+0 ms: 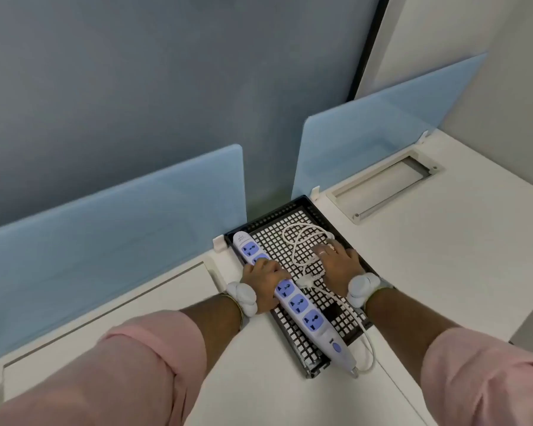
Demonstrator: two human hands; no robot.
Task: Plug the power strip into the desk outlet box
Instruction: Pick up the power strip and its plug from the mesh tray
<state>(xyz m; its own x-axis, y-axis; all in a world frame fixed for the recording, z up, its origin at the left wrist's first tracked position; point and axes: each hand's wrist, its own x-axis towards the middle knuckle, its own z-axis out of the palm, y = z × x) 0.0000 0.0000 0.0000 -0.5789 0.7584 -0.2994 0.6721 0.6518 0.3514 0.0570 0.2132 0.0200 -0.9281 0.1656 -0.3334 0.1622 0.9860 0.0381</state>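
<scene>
A long white power strip (pixel 302 305) with blue sockets lies along the left side of a black mesh tray (pixel 293 216). My left hand (pixel 263 276) grips the strip near its middle. My right hand (pixel 339 261) rests palm down on the coiled white cord (pixel 302 238) in the tray, fingers spread. The white plug (pixel 306 282) lies on the mesh between my hands. The recessed desk outlet box (pixel 385 187) sits in the white desktop to the right, its lid down.
Two light blue divider panels (pixel 120 229) stand behind the desks, with a gap above the tray. A flat lid panel (pixel 105 305) is set into the left desktop. The cord loops past the tray's near edge (pixel 371 361).
</scene>
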